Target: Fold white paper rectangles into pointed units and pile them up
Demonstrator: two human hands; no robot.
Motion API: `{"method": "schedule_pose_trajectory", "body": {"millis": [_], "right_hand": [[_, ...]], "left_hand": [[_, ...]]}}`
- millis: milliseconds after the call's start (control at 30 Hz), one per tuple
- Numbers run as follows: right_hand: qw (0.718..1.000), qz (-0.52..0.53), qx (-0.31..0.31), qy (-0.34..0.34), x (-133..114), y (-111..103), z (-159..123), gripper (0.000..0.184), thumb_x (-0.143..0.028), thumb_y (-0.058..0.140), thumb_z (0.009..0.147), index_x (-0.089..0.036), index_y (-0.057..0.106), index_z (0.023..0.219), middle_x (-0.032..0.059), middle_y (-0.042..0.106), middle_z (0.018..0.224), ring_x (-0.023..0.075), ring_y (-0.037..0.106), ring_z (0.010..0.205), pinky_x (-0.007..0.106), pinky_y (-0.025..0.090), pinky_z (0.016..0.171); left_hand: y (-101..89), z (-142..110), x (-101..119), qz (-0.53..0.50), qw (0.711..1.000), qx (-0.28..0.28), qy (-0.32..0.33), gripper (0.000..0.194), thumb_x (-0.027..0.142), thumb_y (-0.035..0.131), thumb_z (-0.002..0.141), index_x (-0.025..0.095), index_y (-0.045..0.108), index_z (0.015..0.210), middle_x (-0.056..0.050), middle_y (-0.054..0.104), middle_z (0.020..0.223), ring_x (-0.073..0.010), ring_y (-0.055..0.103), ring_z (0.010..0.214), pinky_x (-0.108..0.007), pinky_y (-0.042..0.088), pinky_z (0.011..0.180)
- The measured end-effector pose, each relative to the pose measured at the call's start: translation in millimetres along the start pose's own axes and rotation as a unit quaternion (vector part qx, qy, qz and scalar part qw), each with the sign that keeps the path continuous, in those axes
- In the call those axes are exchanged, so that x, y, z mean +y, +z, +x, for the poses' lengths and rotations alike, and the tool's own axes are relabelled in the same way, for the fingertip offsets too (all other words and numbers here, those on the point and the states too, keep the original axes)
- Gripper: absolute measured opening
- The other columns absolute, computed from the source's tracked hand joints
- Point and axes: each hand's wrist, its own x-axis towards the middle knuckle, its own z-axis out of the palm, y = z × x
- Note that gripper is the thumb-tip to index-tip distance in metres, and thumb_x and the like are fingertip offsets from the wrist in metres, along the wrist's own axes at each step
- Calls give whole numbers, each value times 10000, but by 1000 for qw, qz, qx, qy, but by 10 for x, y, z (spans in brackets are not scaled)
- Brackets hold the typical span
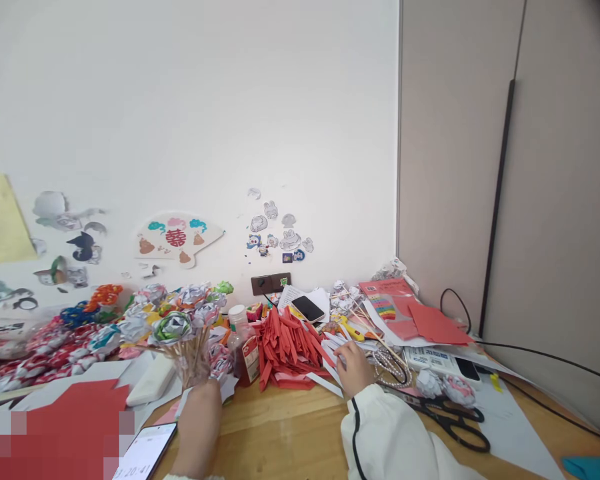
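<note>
White paper strips [333,343] lay at the curled fingers of the right hand [354,369], red folded strips [286,340] just left, and seemed best pinched lightly against creasing, though whether they were pinched, or the left hand [201,400], fingers hidden, gripped the paper-flower stems [198,352] just beyond, I couldn't tell.

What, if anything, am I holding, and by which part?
Cannot tell: left hand covers the lower part of the clear, stick-filled cup; right hand is at white paper strips.
</note>
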Motion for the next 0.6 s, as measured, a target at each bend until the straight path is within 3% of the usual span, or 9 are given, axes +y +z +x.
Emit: {"method": "schedule_pose_trajectory", "body": {"millis": [100,167,267,400,500,600], "right_hand": [[999,33,15,-35,-78,7,-23,205,-69,388,672,-179,549,736,59,512,766,173,483,753,300,391,694],[995,70,4,-66,-157,23,-59,234,-81,382,689,-180,536,833,56,522,790,170,488,767,293,401,682],[980,149,-60,-114,-296,63,-141,348,-107,384,718,-198,440,1049,46,539,862,148,497,790,259,413,681],[957,183,-147,-173,-422,101,-224,433,-129,441,714,-221,375,1131,29,555,942,137,498,809,265,391,742],[956,175,-160,-175,-435,98,-225,326,-147,483,703,-225,474,1020,12,566,896,131,491,792,246,383,715],[952,162,-160,-203,-403,90,-195,172,-186,492,715,-216,542,877,7,567,827,131,479,783,243,368,709]], "left_hand": [[-104,-257,5,16,1000,18,-4,226,255,400,722,147,576,813,-115,600,789,-253,537,792,-306,385,621],[-112,-358,37,20,997,45,-57,294,324,330,753,144,550,829,-95,599,741,-222,543,706,-277,381,577],[6,-426,158,-154,979,-93,-92,327,411,330,730,164,540,760,-22,585,631,-173,526,602,-226,372,517],[252,-558,368,-329,887,-315,-78,336,472,446,643,149,527,594,29,507,518,-125,452,501,-199,333,475],[354,-680,454,-358,852,-372,-82,359,494,481,614,141,517,558,42,447,486,-105,410,478,-193,299,455],[395,-752,460,-357,843,-396,-72,359,489,507,600,135,520,539,40,438,488,-100,406,481,-194,298,454]]}}
